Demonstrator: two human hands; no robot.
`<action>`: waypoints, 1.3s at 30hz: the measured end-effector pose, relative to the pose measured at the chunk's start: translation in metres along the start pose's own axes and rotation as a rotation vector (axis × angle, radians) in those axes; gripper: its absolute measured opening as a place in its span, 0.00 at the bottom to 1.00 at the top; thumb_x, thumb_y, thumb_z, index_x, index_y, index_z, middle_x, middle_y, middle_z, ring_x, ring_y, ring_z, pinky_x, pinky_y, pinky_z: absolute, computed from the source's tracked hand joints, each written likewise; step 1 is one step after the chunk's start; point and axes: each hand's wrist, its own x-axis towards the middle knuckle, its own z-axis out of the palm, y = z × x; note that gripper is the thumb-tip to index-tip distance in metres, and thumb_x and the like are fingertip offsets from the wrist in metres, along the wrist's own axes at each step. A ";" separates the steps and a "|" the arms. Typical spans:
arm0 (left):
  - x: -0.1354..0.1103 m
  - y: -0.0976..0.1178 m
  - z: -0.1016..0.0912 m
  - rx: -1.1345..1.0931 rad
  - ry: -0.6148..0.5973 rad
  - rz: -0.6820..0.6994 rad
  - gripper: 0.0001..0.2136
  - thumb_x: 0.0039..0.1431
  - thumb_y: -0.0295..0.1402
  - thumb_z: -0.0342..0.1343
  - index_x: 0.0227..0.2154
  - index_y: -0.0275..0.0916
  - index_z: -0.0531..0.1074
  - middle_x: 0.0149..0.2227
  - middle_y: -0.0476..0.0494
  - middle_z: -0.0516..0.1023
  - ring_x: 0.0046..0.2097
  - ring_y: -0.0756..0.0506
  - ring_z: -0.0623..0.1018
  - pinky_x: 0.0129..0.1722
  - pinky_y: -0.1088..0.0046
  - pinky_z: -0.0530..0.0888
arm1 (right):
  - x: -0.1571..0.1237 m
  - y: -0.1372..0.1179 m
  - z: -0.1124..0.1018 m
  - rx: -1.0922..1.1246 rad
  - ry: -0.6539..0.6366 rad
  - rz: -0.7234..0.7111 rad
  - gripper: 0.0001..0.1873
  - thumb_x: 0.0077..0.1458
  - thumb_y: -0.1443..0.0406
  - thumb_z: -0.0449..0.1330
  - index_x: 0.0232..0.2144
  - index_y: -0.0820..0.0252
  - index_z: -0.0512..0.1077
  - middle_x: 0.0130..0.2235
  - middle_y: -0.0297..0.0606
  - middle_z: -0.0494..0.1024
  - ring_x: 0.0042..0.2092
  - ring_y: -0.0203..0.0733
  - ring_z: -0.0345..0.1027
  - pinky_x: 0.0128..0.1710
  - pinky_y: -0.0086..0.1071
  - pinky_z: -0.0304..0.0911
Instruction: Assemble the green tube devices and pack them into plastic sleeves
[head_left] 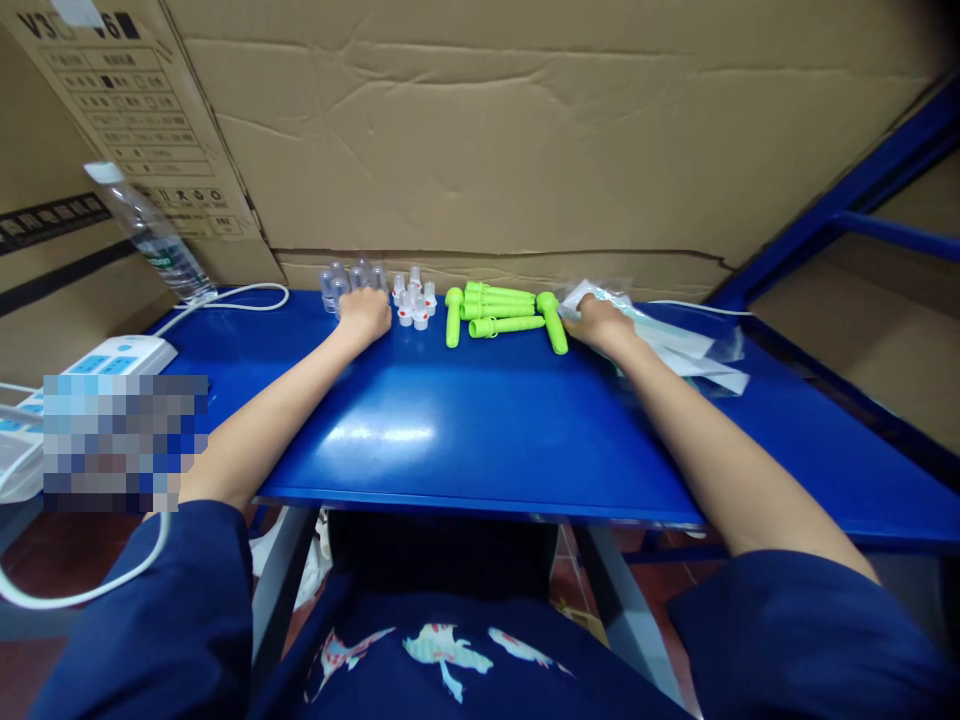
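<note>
My left hand (365, 316) rests closed on the blue table, right up against several clear plastic domed caps (330, 288). Its fingers are curled, and whatever may be in them is hidden. Just right of it stand several small white, cone-topped plastic pieces (415, 303) with red spots. In the middle lie several bright green tapered tubes (499, 304), with a green T-shaped handle (453, 318) on their left and another green T-shaped handle (553, 322) on their right. My right hand (600, 325), also curled, lies at the edge of clear plastic bags with white paper strips (682, 340).
A water bottle (154, 235) leans against the cardboard (465, 140) behind the table (465, 440). A white power strip (124, 355) with cables sits at the left edge. Blue metal framing (847, 190) rises at the right. A blurred patch covers the lower left.
</note>
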 end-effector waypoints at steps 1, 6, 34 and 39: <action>0.000 0.000 0.000 -0.011 0.005 -0.010 0.20 0.69 0.31 0.45 0.51 0.27 0.80 0.51 0.20 0.82 0.55 0.26 0.81 0.50 0.51 0.77 | 0.000 0.000 0.000 -0.004 -0.005 0.003 0.33 0.66 0.55 0.59 0.65 0.70 0.64 0.62 0.64 0.73 0.62 0.64 0.71 0.55 0.47 0.68; 0.001 0.001 -0.004 -0.038 0.051 -0.017 0.18 0.69 0.30 0.49 0.50 0.28 0.81 0.50 0.20 0.83 0.55 0.25 0.81 0.49 0.50 0.78 | 0.003 0.001 0.002 -0.012 -0.008 -0.008 0.33 0.65 0.56 0.59 0.66 0.71 0.64 0.62 0.65 0.72 0.62 0.66 0.71 0.56 0.49 0.68; 0.006 -0.008 0.001 -0.398 0.472 0.108 0.22 0.75 0.42 0.40 0.53 0.36 0.75 0.54 0.29 0.80 0.53 0.35 0.80 0.47 0.64 0.73 | -0.008 -0.015 0.005 0.075 0.006 -0.127 0.28 0.69 0.53 0.53 0.62 0.68 0.61 0.59 0.66 0.75 0.58 0.64 0.74 0.54 0.49 0.68; 0.006 -0.008 0.008 -0.482 0.524 0.189 0.19 0.75 0.40 0.43 0.56 0.37 0.74 0.56 0.32 0.79 0.56 0.38 0.80 0.49 0.67 0.75 | -0.012 -0.015 0.002 0.067 0.061 -0.147 0.28 0.69 0.54 0.54 0.62 0.68 0.60 0.57 0.65 0.76 0.57 0.64 0.73 0.53 0.47 0.68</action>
